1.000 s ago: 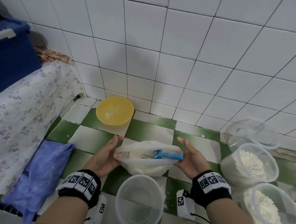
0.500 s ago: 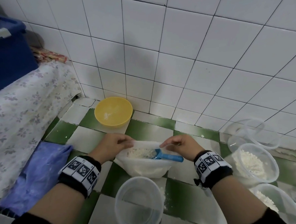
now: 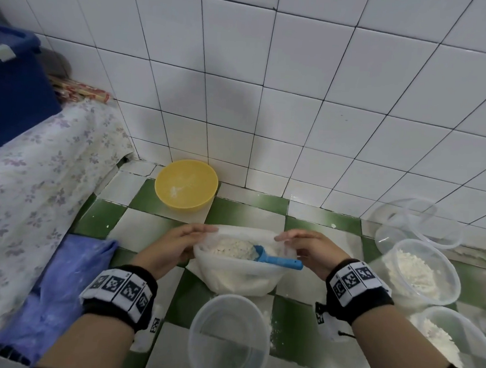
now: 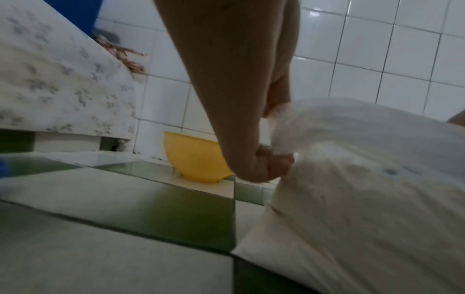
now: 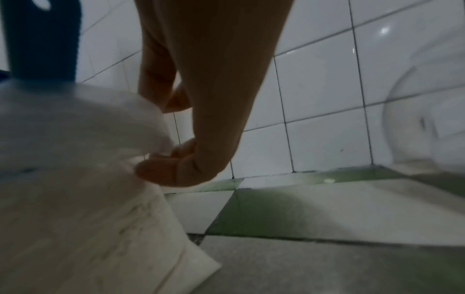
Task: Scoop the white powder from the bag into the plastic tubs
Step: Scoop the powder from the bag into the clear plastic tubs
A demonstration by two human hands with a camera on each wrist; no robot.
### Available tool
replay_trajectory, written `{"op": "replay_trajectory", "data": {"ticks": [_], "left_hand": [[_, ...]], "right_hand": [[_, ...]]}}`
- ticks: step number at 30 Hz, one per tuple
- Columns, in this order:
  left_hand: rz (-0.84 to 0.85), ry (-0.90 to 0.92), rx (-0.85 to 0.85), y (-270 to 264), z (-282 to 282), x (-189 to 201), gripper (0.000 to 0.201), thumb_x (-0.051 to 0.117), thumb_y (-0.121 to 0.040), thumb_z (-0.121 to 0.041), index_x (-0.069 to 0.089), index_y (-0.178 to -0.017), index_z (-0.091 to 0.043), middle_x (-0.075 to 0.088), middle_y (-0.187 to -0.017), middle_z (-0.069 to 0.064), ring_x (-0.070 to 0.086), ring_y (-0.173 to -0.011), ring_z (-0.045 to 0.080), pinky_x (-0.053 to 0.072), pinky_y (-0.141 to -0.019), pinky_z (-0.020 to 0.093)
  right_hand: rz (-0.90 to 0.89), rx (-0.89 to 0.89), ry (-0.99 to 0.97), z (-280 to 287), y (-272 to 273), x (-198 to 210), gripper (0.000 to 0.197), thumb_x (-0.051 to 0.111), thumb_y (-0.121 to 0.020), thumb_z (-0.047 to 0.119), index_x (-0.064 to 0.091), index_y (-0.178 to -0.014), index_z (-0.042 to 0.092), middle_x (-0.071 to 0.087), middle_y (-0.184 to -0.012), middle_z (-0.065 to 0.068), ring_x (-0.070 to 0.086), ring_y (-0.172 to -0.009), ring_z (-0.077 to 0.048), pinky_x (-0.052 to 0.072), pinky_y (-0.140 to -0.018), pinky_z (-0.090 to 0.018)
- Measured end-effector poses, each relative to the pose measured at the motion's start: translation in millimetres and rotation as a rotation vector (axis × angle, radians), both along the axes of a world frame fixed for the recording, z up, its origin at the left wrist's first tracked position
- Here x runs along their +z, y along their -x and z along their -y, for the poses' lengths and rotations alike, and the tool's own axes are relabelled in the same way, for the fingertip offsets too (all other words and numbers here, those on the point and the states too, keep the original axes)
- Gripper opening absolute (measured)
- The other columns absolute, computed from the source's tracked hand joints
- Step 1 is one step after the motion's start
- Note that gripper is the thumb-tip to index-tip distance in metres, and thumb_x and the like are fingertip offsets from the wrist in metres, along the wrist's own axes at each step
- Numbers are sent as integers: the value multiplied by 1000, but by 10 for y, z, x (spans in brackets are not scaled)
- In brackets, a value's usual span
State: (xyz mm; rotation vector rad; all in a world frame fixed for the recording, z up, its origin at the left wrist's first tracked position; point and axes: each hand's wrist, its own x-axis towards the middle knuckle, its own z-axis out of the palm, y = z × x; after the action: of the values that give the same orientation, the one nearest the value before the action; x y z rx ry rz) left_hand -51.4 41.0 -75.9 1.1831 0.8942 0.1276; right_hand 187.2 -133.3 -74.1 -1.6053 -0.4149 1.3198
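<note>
Step in hand: spreading mouth of powder bag (image 3: 238,271). Left hand (image 3: 172,246) and right hand (image 3: 313,252) each pinch rim. Blue scoop (image 3: 271,258) lies inside bag; empty tub (image 3: 228,336) just in front. Next, likely: free right hand, take scoop.

Scoop (image 3: 271,258) bowl buried in powder; nearest tub (image 3: 228,339) cut off.
</note>
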Motion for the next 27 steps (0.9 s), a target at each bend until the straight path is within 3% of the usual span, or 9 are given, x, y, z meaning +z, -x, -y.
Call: {"op": "replay_trajectory", "data": {"ticks": [3,5,9,12,16,20,22,24,27], "left_hand": [[-38,50,-33,100,-24,-13,25,52,-99,-14,71,-115,-16,64,-119,7,59,-108,28,51,-93,39],[-22,95,-11,91,-19,-20,27,51,-98,-10,68,-118,-13,64,-122,10,59,-109,28,52,-92,37],[126,330,111,55,-14,-73,36,47,-96,1,58,-130,-4,61,-129,17,55,-118,31,49,-98,40],[207,486,244,71,44,-143,39,47,-93,2,57,-131,-4,57,-135,19,49,-129,34,51,-97,41],[203,431,283,56,155,-141,41,53,-90,-1,57,-131,-8,58,-132,18,51,-125,34,46,-103,42],[71,284,211,140,174,-15,29,57,-94,-12,64,-121,-14,64,-122,13,58,-108,29,51,-88,37],[-36,232,158,175,191,35,24,60,-93,-17,68,-116,-14,62,-117,12,57,-99,27,55,-78,31],[-99,198,122,174,214,53,20,63,-92,-17,71,-111,-14,60,-116,13,57,-94,26,56,-70,27],[-90,232,160,126,222,55,18,63,-91,-5,67,-108,-9,58,-122,17,61,-101,30,60,-65,29]], "right_hand": [[86,72,77,61,32,12,28,49,-88,-5,74,-97,3,69,-105,-4,59,-93,-20,54,-76,-32],[56,25,88,45,66,7,28,48,-88,-8,72,-99,0,68,-108,-10,60,-94,-22,57,-76,-30],[-209,-114,63,48,50,-57,33,43,-90,-11,68,-109,-1,64,-116,-22,61,-99,-28,57,-82,-34],[-433,-228,3,95,107,-105,37,36,-92,-12,60,-119,-1,60,-119,-23,61,-103,-31,58,-79,-34],[-433,-336,-49,129,219,-147,34,39,-93,-9,61,-116,1,60,-119,-22,59,-103,-32,57,-82,-37],[-192,-268,60,243,258,-83,20,58,-90,10,72,-103,16,62,-111,-17,60,-91,-31,53,-85,-44],[-110,-228,117,301,283,-24,15,62,-88,14,73,-97,18,63,-108,-15,60,-84,-29,54,-78,-42],[-31,-233,146,315,308,6,17,60,-89,8,72,-98,17,66,-103,-15,62,-75,-27,55,-68,-39],[-7,-321,145,285,333,11,23,53,-89,-5,61,-104,11,66,-98,-23,66,-71,-31,59,-67,-43]]}}
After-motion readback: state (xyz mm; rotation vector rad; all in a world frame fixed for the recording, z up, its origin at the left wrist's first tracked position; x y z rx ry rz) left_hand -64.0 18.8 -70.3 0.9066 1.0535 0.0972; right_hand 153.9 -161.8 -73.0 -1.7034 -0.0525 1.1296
